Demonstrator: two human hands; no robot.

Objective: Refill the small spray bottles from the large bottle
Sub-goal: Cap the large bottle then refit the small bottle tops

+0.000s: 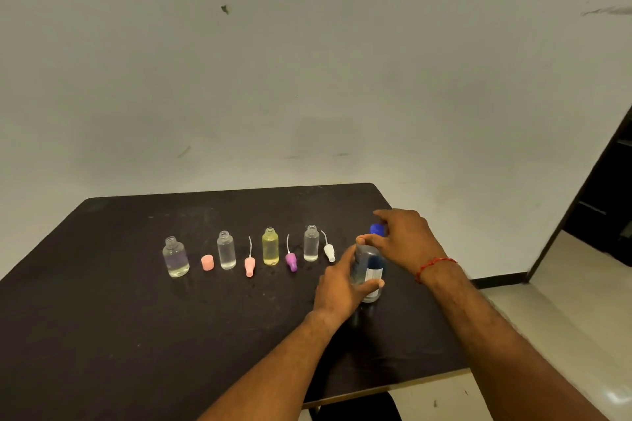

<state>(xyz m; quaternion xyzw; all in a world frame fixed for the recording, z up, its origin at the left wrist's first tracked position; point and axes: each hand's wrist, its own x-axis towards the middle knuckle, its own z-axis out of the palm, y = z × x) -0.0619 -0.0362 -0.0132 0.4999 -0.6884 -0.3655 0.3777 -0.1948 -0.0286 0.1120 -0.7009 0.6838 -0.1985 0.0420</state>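
Observation:
Several small open spray bottles stand in a row on the black table point(102, 318): a clear one point(175, 257), a second clear one point(226, 250), a yellow one point(270, 247) and a clear one with little liquid point(311, 243). Between them lie a pink cap point(207, 262), a pink sprayer head point(250, 265), a purple sprayer head point(291, 261) and a white sprayer head point(329, 251). My left hand point(338, 287) grips the large bluish bottle point(371, 272) upright. My right hand point(403, 239) holds its blue cap point(376, 228) just above and behind the bottle's mouth.
The table's right edge point(427, 267) runs close beside the large bottle. A pale wall stands behind the table. A dark doorway point(602, 202) and light floor lie to the right.

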